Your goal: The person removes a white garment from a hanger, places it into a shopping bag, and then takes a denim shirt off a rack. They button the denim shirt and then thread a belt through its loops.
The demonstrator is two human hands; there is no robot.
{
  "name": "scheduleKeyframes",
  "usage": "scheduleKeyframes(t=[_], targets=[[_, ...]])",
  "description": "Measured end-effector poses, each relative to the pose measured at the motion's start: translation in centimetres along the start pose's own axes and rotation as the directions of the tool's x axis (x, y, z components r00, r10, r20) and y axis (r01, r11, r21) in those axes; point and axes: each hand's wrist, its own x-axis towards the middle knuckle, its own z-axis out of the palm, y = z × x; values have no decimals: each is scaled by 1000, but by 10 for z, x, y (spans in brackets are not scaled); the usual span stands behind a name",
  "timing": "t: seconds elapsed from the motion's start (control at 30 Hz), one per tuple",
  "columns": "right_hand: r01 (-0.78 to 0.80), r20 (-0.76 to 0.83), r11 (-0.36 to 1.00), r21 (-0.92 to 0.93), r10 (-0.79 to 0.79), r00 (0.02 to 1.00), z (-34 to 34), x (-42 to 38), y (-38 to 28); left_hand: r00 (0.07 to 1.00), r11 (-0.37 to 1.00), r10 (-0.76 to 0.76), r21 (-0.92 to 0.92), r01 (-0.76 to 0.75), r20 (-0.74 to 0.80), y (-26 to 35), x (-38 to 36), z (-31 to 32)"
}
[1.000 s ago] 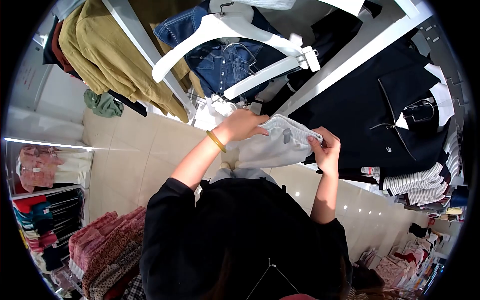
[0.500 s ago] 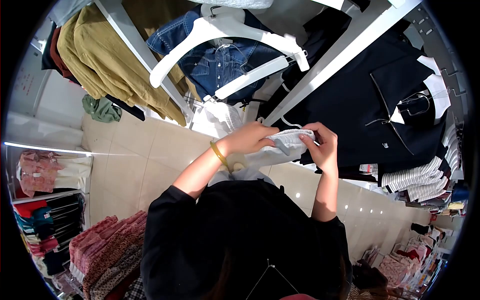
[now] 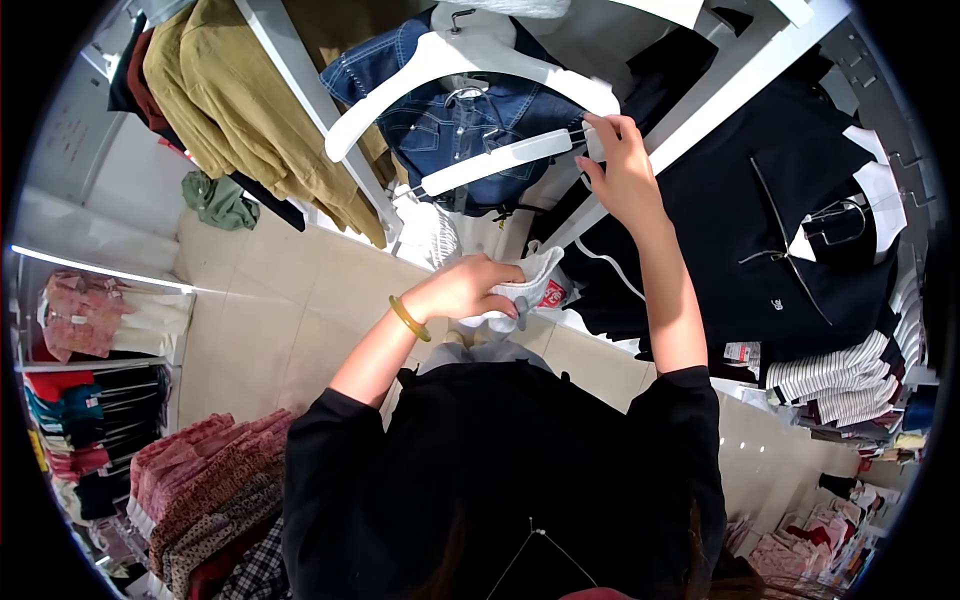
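Note:
My left hand (image 3: 460, 293), with a yellow bangle at the wrist, grips the waistband of a white garment (image 3: 538, 270) low in front of my body. Up at the right end of a white hanger (image 3: 470, 58), my right hand (image 3: 622, 172) has its thumb and fingers around a clip of the hanger's lower bar (image 3: 497, 163); the exact contact is partly hidden. Behind the hanger is a blue denim garment (image 3: 440, 128). Another white gathered piece (image 3: 428, 232) lies below the bar's left end.
Olive clothes (image 3: 225, 95) hang at upper left beside a white post (image 3: 300, 85). Dark tops (image 3: 740, 220) hang at right behind a slanted white post (image 3: 745, 85). Patterned garments (image 3: 215, 480) are at lower left. A green cloth (image 3: 219, 200) lies near the left rack.
My right hand has let go of the white garment and moved up to the hanger's right clip. My left hand still holds the garment, which now hangs more bunched.

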Motion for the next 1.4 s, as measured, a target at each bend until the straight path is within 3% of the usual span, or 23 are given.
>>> scheduleKeyframes(t=[0.07, 0.13, 0.33, 0.4, 0.5, 0.73, 0.8, 0.83, 0.87, 0.93, 1.03, 1.07, 1.13, 1.17, 1.2, 1.27, 1.4], targets=[[37, -12, 999, -32, -38, 999, 7, 0, 3, 1000, 1000, 13, 5, -13, -19, 0, -5, -3], [-46, 78, 999, -13, 47, 996, 9, 0, 3, 999, 1000, 27, 11, -27, -35, 5, -9, -7], [16, 103, 994, -108, -4, 995, 21, 0, 8, 1000, 998, 5, 62, -7, 24, 7, -13, -7], [27, 118, 987, -157, -9, 993, 26, 1, 11, 998, 996, -58, 63, 56, 33, 8, -14, -6], [28, 129, 985, -170, -6, 992, 33, 5, 15, 1000, 998, -3, 58, 4, -5, 14, -13, -6], [-35, 278, 927, -373, 148, 949, 53, 35, 10, 999, 999, 8, 47, -6, -44, 13, -12, 1], [-23, 259, 923, -384, 132, 957, 74, 40, 20, 997, 1000, 21, 11, -20, -71, 13, -12, 3], [35, 116, 906, -423, 16, 993, 83, 42, 23, 997, 1000, 22, 14, -21, -76, 14, -13, 2], [-2, 177, 920, -392, 78, 981, 88, 45, 28, 998, 1000, 2, 11, -1, -68, 14, -15, 2], [120, 71, 874, -470, -98, 993, 96, 48, 36, 997, 1000, -23, 10, 24, -67, 14, -19, 1], [153, 101, 779, -608, -115, 988, 100, 47, 42, 994, 999, -44, 11, 45, -101, 13, -25, -1], [158, 107, 781, -605, -117, 987, 99, 42, 43, 989, 998, -48, 21, 51, -140, 11, -27, -1], [101, 181, 920, -378, -33, 983, 83, 27, 32, 981, 998, -56, 27, 62, -183, 7, -32, -2], [169, 204, 953, -250, -119, 972, 71, 17, 29, 972, 997, -62, 25, 70, -227, 4, -33, -2], [171, 209, 954, -248, -120, 970, 58, 10, 20, 961, 997, -68, 23, 77, -268, 2, -34, -3], [106, 353, 994, -16, -93, 931, 29, -1, 2, 950, 998, -41, 35, 54, -310, 0, -33, -4], [-52, 445, 991, 120, -7, 895, -12, -8, -25, 928, 994, -96, -76, 73, -361, 5, -20, -8]])
